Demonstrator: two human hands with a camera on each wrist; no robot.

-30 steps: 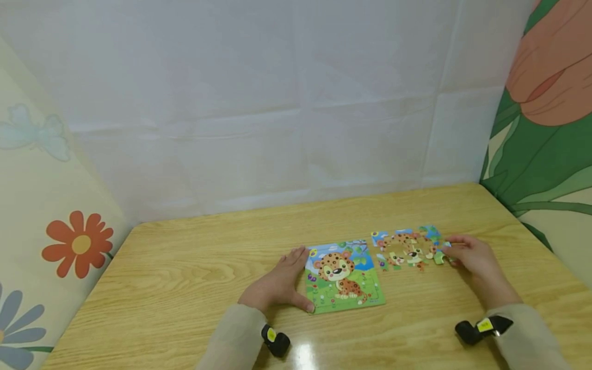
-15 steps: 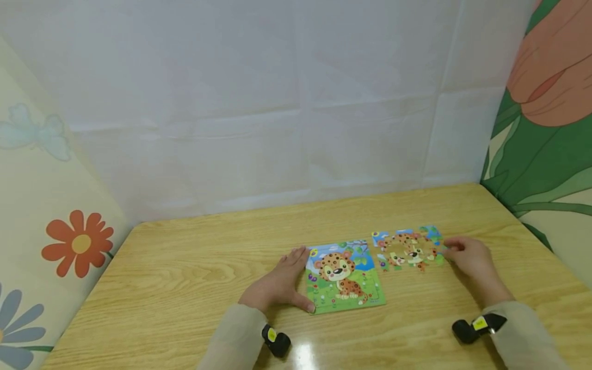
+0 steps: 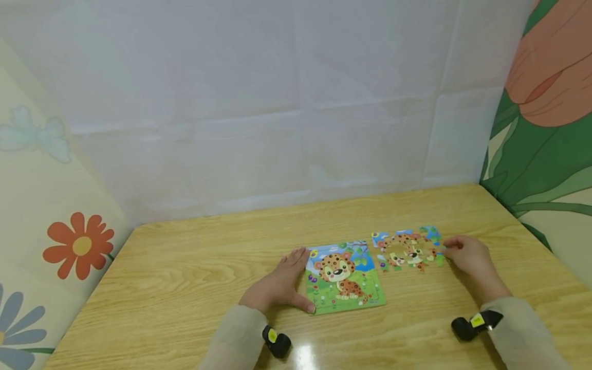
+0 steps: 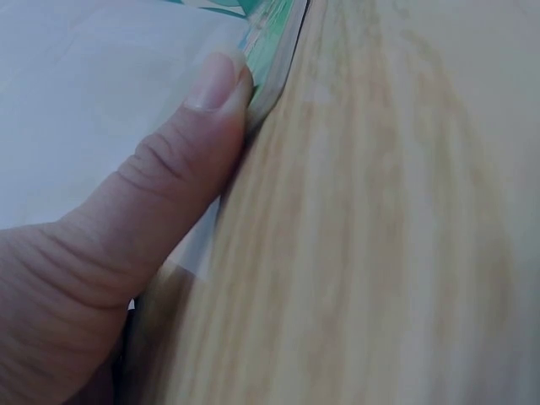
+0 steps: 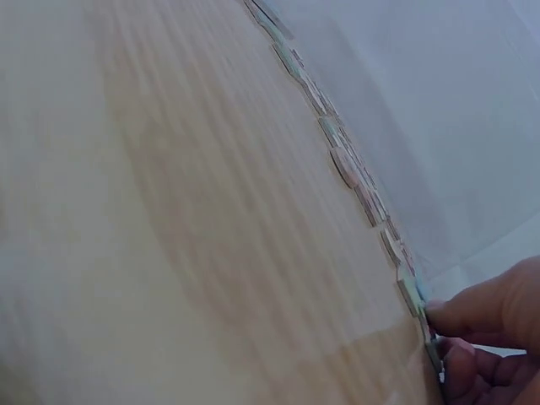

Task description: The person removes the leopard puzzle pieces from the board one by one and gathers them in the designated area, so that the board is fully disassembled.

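A square picture board (image 3: 344,280) of a spotted leopard cub lies flat on the wooden table. My left hand (image 3: 277,283) rests at its left side, fingers spread along the edge; in the left wrist view the thumb (image 4: 181,139) touches a corner of the board. To the board's right lies a partly joined jigsaw (image 3: 413,255) with the same leopard face, wood showing through gaps in it. My right hand (image 3: 472,261) is at the jigsaw's right edge, thumb and fingers pinching a puzzle piece (image 5: 432,344), mostly covered by the fingertips.
The wooden table (image 3: 199,282) ends at a white cloth backdrop (image 3: 231,128) behind. Painted flower panels stand at left and right. Each wrist carries a small black camera (image 3: 276,341) near the tabletop.
My right hand has moved slightly left, bringing the puzzle piece from apart up against the jigsaw's right side. The left hand and picture board have stayed still.
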